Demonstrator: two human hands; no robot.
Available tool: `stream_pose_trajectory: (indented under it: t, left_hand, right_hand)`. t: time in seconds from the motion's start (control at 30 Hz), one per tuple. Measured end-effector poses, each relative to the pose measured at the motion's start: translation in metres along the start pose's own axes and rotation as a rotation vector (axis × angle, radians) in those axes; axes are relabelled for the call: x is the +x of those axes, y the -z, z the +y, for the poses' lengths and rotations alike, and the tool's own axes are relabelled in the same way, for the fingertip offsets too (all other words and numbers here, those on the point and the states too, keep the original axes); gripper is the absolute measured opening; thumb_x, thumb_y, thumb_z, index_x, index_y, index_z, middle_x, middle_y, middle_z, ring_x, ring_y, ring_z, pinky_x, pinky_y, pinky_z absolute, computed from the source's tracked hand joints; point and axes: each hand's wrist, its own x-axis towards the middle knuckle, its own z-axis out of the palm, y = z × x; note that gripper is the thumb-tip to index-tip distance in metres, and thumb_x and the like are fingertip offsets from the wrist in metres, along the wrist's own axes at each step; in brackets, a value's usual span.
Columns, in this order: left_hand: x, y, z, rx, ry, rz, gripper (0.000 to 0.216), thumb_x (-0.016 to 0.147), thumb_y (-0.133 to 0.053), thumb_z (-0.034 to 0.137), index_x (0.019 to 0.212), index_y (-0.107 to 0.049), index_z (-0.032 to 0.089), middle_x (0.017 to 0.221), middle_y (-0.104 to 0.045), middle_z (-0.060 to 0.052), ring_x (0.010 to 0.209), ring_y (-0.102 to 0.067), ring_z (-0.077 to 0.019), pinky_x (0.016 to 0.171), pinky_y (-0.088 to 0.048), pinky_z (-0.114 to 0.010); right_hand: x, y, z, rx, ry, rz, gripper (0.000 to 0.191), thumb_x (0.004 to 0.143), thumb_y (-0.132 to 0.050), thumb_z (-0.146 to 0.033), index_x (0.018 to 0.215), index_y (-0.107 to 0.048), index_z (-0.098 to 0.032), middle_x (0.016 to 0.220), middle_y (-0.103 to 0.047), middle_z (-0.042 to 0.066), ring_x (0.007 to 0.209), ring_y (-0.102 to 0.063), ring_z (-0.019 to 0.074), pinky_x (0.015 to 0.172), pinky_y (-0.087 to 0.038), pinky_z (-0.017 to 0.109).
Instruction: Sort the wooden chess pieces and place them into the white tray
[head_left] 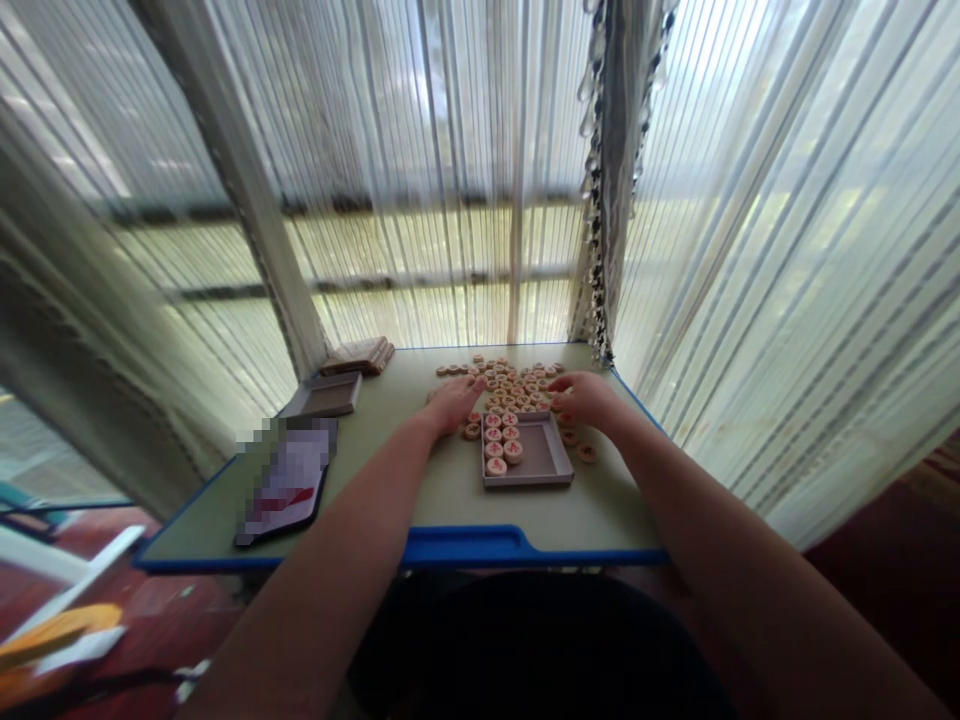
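Note:
Round wooden xiangqi pieces [510, 380] lie in a loose heap across the far middle of the table. A shallow open box [544, 450] stands in front of the heap; its left part holds two columns of pieces with red characters [493, 450], and its right part shows bare bottom. My left hand [454, 402] rests at the heap's left side, fingers stretched toward the pieces and nothing visible in it. On the right side, my right hand [579, 396] reaches over the pieces with fingers bent and apart; its fingertips are close to or touching some pieces.
A tablet-like device [289, 480], blurred out, lies at the table's left. Behind it are a second shallow box or lid [326, 394] and a folded board or booklet [360, 355]. Loose pieces [587, 454] lie right of the box. Curtains [450, 200] hang beyond the table [420, 500].

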Motion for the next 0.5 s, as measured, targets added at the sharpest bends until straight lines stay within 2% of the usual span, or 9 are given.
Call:
stream_pose_trajectory:
  t: [0.1, 0.17, 0.33, 0.5]
  left_hand:
    - [-0.003, 0.003, 0.001, -0.033, -0.022, 0.061, 0.065, 0.088, -0.013, 0.056, 0.116, -0.054, 0.015, 0.123, -0.055, -0.013, 0.115, -0.049, -0.0218, 0.096, -0.036, -0.034]
    - [-0.006, 0.006, 0.001, -0.042, -0.031, 0.102, 0.063, 0.087, -0.017, 0.057, 0.112, -0.056, 0.014, 0.117, -0.058, -0.013, 0.111, -0.052, -0.0212, 0.094, -0.038, -0.034]
    - [-0.015, 0.016, 0.015, 0.011, -0.108, 0.119, 0.054, 0.088, -0.024, 0.051, 0.103, -0.062, 0.015, 0.112, -0.060, -0.012, 0.106, -0.053, -0.0202, 0.092, -0.039, -0.033]
    - [-0.023, 0.024, 0.033, 0.050, -0.223, 0.159, 0.046, 0.088, -0.030, 0.046, 0.096, -0.063, 0.014, 0.106, -0.061, -0.011, 0.104, -0.053, -0.0211, 0.093, -0.039, -0.035]
  right_hand:
    - [0.000, -0.005, -0.001, -0.029, 0.178, 0.000, 0.028, 0.070, -0.053, -0.019, 0.091, -0.073, -0.020, 0.099, -0.066, 0.006, 0.086, -0.060, 0.0169, 0.081, -0.043, 0.023]
    - [0.001, -0.007, 0.001, -0.046, 0.236, -0.005, 0.026, 0.071, -0.053, -0.019, 0.086, -0.074, -0.020, 0.100, -0.065, 0.007, 0.088, -0.059, 0.0174, 0.085, -0.041, 0.023]
    - [0.002, -0.005, 0.005, -0.046, 0.238, -0.009, 0.022, 0.071, -0.056, -0.019, 0.083, -0.074, -0.020, 0.097, -0.065, 0.007, 0.086, -0.059, 0.0173, 0.086, -0.041, 0.024]
    - [0.000, -0.003, 0.002, -0.019, 0.284, -0.050, 0.025, 0.070, -0.054, -0.014, 0.085, -0.074, -0.020, 0.097, -0.065, 0.006, 0.087, -0.059, 0.0171, 0.086, -0.041, 0.024]
